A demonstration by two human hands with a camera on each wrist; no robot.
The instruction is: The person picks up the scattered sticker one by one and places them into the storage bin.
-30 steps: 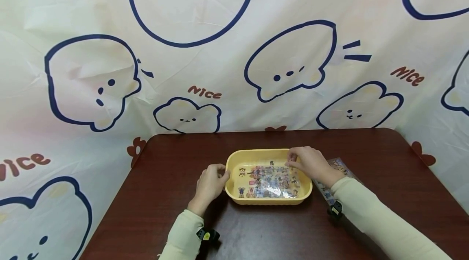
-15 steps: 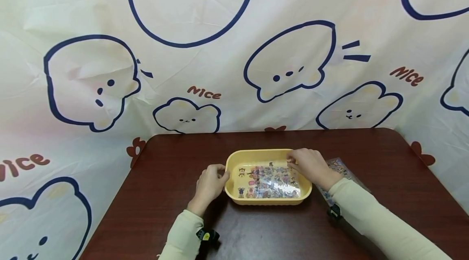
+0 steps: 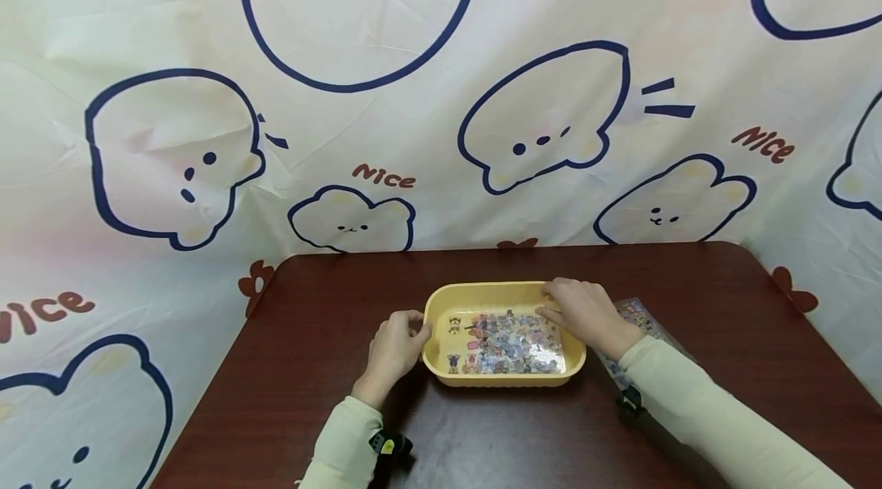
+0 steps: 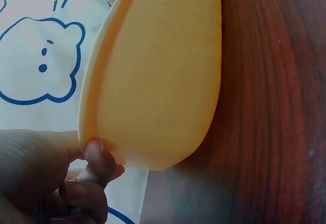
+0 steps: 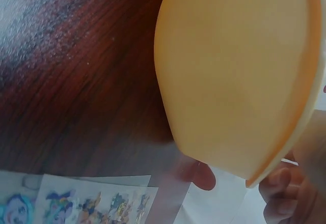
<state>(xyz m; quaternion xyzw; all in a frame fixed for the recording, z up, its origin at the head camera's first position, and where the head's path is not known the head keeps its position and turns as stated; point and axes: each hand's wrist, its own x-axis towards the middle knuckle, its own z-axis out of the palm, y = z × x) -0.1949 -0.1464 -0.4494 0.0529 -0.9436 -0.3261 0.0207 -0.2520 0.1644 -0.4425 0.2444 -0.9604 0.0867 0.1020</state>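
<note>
A shallow yellow tray (image 3: 482,291) sits on the dark wood table, with a clear sheet and several small printed character stickers (image 3: 510,343) on its floor. My left hand (image 3: 397,343) holds the tray's left end, its thumb and fingers pinching the rim in the left wrist view. My right hand (image 3: 586,309) reaches over the tray's back right corner, fingers bent down inside it and thumb close to the sheet's far right edge. In the right wrist view the tray wall (image 5: 234,81) covers most of the work; I cannot tell whether these fingers pinch a sticker.
Clear sheets of printed stickers (image 3: 641,313) lie on the table to the right of the tray, partly beneath the right forearm. A patterned cloth (image 3: 441,129) hangs behind the table's back edge. Each wrist wears a small dark camera (image 3: 390,443).
My right hand has shifted slightly inside the tray's back right corner, and its thumb now stands apart from the fingers. The left hand and tray have stayed in place.
</note>
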